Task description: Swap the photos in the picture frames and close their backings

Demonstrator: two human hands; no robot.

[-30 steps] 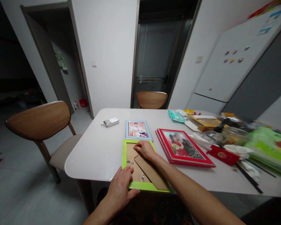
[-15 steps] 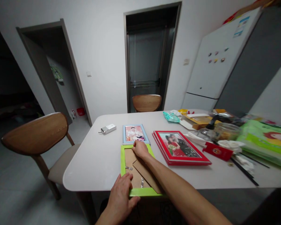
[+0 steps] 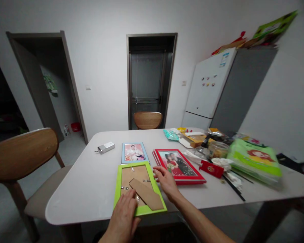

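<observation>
A green photo frame (image 3: 118,184) lies face down at the table's near edge, its brown backboard (image 3: 129,173) and folded stand (image 3: 148,195) uppermost. Small metal clips (image 3: 132,169) are fixed around the backboard. My left hand (image 3: 124,212) holds the frame's lower left part, fingers on the back and thumb at the near edge. Beside the frame's right side is my right hand (image 3: 167,182), its fingers loosely bent and apart with nothing visible in them. A light blue photo frame (image 3: 123,153) lies just behind the green one. To the right are stacked red photo frames (image 3: 190,180).
A silver-white device (image 3: 106,147) sits on the white table (image 3: 78,182) at the left. Along the right are a glass jar (image 3: 218,150), a red packet (image 3: 212,169), crumpled tissues, dark sticks and a green package (image 3: 255,162). A wooden chair (image 3: 22,155) stands at the left.
My right hand has left the far end of the green frame's back and moved toward me, to its right side. My left hand stays at the lower left. The camera view has shifted.
</observation>
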